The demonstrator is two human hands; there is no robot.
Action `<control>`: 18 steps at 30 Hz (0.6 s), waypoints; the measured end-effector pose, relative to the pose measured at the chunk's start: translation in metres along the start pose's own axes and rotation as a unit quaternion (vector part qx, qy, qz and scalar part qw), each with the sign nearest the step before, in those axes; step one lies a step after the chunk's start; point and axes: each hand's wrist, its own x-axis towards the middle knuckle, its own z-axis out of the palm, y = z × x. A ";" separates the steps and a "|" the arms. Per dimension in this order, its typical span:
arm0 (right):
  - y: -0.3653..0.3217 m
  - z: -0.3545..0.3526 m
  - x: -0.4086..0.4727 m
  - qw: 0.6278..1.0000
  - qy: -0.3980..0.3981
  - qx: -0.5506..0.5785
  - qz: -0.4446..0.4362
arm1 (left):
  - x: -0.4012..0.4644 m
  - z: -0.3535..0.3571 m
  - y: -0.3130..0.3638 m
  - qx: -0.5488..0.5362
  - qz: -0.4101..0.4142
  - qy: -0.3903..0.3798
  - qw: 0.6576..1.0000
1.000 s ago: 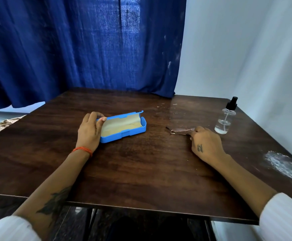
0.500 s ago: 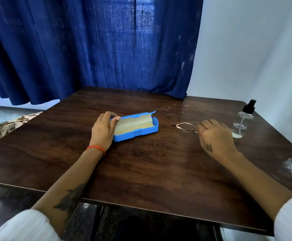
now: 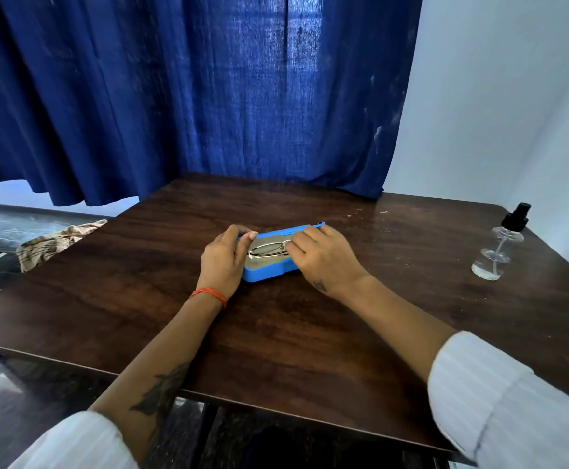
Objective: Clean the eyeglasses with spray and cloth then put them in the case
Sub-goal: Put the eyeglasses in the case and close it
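Glasses over open case, table centre; right hand pinches them, left hand grips case's 9 o'clock end. Step: casing. Next: let go, shut lid.

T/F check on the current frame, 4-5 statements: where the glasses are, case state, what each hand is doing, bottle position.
1. The eyeglasses sit over the open blue case. True.
2. The case is shut. False: it is open, its pale lining showing under the glasses.
3. The right hand is on the glasses. True: its fingertips meet the frame's right end.
4. The left hand holds the spray bottle. False: it rests at the case's left end; the bottle stands alone near the table's right edge.
5. The bottle lies on its side. False: it stands upright.
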 end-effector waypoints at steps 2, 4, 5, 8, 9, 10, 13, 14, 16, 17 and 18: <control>-0.004 0.006 0.004 1.000 -0.026 0.009 -0.003 | 0.000 0.000 0.000 -0.002 0.002 -0.006 1.000; -0.006 0.012 0.005 0.999 -0.041 0.021 0.009 | 0.000 -0.001 0.000 -0.004 0.004 -0.007 1.000; -0.007 0.014 0.003 0.998 -0.048 0.034 0.019 | 0.000 -0.001 0.000 -0.005 0.006 -0.007 1.000; -0.008 0.017 0.000 0.995 -0.058 0.063 0.055 | -0.001 0.000 0.000 -0.003 0.017 -0.013 1.000; -0.009 0.017 0.000 0.993 -0.062 0.075 0.067 | -0.001 0.000 0.000 -0.002 0.019 -0.015 1.000; -0.010 0.018 0.000 0.989 -0.074 0.096 0.079 | -0.001 0.000 0.001 -0.001 0.020 -0.018 1.000; -0.015 0.019 -0.006 0.971 -0.098 0.178 0.126 | -0.002 -0.001 0.002 0.003 0.018 -0.017 1.000; -0.016 0.018 -0.011 0.965 -0.080 0.205 0.144 | -0.002 -0.002 0.003 0.001 0.017 -0.015 1.000; -0.016 0.016 -0.022 0.949 -0.043 0.256 0.178 | -0.004 -0.003 0.005 -0.009 0.015 -0.016 1.000; -0.015 0.015 -0.026 0.941 -0.019 0.279 0.192 | -0.005 -0.004 0.006 -0.016 0.012 -0.020 1.000; -0.013 0.013 -0.028 0.932 0.010 0.297 0.207 | -0.006 -0.005 0.007 -0.024 0.010 -0.025 0.999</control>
